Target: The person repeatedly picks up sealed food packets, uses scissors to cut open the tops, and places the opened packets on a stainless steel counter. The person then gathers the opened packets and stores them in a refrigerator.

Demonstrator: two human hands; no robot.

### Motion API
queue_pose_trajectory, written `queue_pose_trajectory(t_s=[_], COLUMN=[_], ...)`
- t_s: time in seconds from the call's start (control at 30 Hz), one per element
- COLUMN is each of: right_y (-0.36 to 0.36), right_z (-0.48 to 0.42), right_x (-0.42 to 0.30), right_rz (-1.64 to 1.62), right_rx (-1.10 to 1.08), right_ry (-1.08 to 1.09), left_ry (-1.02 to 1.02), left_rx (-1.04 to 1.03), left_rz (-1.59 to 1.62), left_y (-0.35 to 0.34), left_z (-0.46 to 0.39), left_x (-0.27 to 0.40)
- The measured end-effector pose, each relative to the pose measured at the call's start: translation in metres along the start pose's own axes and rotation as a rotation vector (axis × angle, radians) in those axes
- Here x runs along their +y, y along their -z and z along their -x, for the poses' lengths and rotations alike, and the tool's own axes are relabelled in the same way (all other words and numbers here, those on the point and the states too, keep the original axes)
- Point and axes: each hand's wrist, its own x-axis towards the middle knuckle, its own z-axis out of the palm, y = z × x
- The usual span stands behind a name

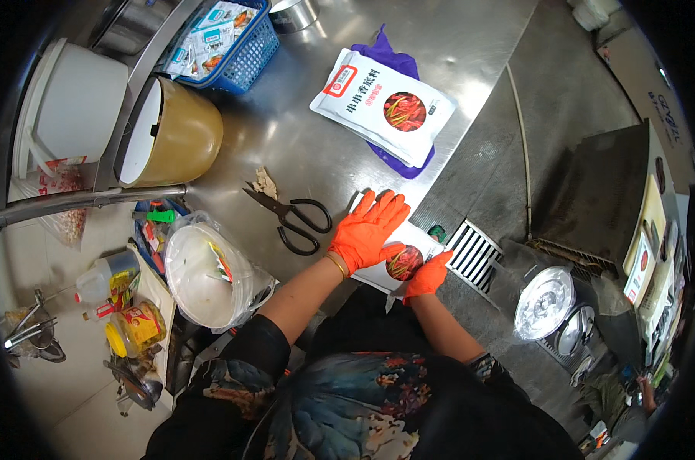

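Note:
Both hands wear orange rubber gloves. My left hand (373, 233) lies spread, palm down, across a white food pouch (389, 282) with a picture of red peppers, at the near edge of the steel table. At the pouch's right end, my right hand (430, 278) grips its edge. Another white pouch (376, 118) with the same sort of picture lies farther up the table on a purple cloth (389, 53). Black-handled scissors (283, 213) lie left of my left hand, partly spread, beside a crumpled beige scrap (264, 183).
A blue plastic basket (247, 63) of printed packets stands at the upper left, near a gold-brown round container (186, 132). Lower left is a white tub (203, 276) in clear plastic. A floor drain grate (474, 253) and a foil-covered round thing (546, 302) lie to the right.

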Motion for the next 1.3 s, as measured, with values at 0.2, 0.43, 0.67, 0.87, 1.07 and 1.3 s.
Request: queue_pose_trajectory(t_s=[0.2,0.43,0.67,0.87,1.07,1.3], right_y=[-0.004,-0.018,0.011,0.008,0.008,0.026], right_z=[-0.015,0.001,-0.048,-0.054,-0.081,-0.099], right_x=[0.016,-0.019,0.032,0.044,0.077,0.085], right_rz=[0.141,0.248,0.178,0.389,0.175,0.069], right_rx=[0.170,0.146,0.172,0.200,0.117,-0.144], right_ry=[-0.140,-0.123,-0.062,-0.087,-0.107,-0.167], left_ry=[0.028,0.019,0.004,0.020,0.014,0.025], left_rx=[-0.068,-0.096,-0.060,-0.080,-0.083,-0.079], left_rz=[0.037,-0.079,-0.024,0.043,-0.029,0.060], left_y=[0.000,0.007,0.001,-0.004,0.006,0.005], left_z=[-0.005,-0.008,-0.010,-0.009,-0.015,-0.017], left_x=[0.005,0.002,0.002,0.005,0.003,0.002])
